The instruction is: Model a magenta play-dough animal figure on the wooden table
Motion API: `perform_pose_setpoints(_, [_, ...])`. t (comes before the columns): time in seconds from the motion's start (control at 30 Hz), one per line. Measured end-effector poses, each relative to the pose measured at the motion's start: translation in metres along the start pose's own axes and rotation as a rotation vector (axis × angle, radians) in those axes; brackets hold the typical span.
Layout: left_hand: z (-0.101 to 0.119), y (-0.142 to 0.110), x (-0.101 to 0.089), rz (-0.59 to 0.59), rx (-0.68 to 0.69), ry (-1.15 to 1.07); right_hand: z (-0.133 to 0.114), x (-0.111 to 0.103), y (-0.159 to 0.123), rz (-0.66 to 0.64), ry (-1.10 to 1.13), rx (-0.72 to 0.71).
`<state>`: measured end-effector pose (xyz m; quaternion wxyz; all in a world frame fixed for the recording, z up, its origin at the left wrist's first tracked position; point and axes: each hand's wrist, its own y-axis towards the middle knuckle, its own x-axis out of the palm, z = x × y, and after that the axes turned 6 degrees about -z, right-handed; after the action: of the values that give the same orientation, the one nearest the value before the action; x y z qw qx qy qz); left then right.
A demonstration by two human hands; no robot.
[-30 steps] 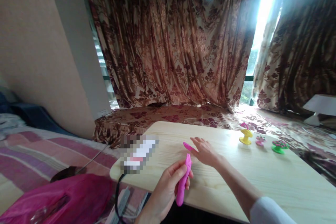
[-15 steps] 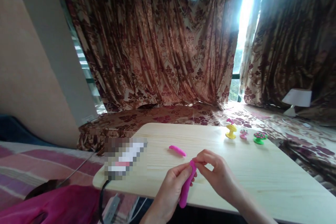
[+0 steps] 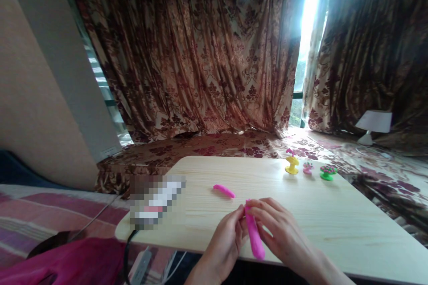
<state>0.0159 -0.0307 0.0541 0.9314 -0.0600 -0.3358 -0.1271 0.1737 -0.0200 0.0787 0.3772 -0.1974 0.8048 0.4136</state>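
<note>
Between my hands, near the table's front edge, is a thick bright pink clay roll [image 3: 254, 241], its rounded lower end pointing toward me. My left hand [image 3: 228, 232] is closed at the roll's upper left side, the thumb close to its top end. From the right, the fingers of my right hand [image 3: 280, 226] bend over the upper part of the roll and press on it. Part of the top end is hidden by the fingers. A smaller, slightly curved pink clay piece [image 3: 224, 191] lies on the table [image 3: 321, 222] just beyond my left hand.
Toward the back right stand a yellow figure [image 3: 292, 164], a small pink one [image 3: 308, 168] and a green one with dots [image 3: 328, 173]. A pixelated object [image 3: 162, 200] with a black cable lies at the left. A white lamp [image 3: 374, 121] stands beyond the table.
The clay roll's lower end has swung to the right. My right hand has gone from a fingertip pinch at the top to fingers laid over the roll. The view has shifted slightly.
</note>
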Motion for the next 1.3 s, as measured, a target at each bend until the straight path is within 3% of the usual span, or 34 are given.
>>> perform_pose_setpoints(0.13, [0.007,-0.006,-0.013,0.146,0.153,0.464,0.037,0.012,0.006,0.145,0.172,0.327])
perform_pose_setpoints(0.2, [0.010,-0.006,-0.019,0.185,0.240,0.707,0.051,0.019,0.006,0.105,0.179,0.384])
perform_pose_setpoints(0.3, [0.010,-0.005,-0.024,0.163,0.259,0.825,0.058,0.025,0.005,0.056,0.175,0.405])
perform_pose_setpoints(0.53, [0.000,-0.003,-0.030,0.158,0.268,0.864,0.041,0.015,0.006,0.035,0.190,0.345])
perform_pose_setpoints(0.93, [-0.001,0.002,-0.030,0.143,0.279,0.828,0.037,0.026,0.003,0.063,0.419,0.375])
perform_pose_setpoints(1.03, [-0.001,0.001,-0.027,0.136,0.239,0.753,0.035,0.026,0.004,0.119,0.556,0.387])
perform_pose_setpoints(1.17, [0.001,-0.005,-0.019,0.032,0.141,0.539,0.026,0.023,0.001,0.130,0.707,0.388])
perform_pose_setpoints(1.3, [0.006,-0.011,-0.010,0.106,0.170,0.494,0.018,0.015,-0.006,0.124,0.784,0.441])
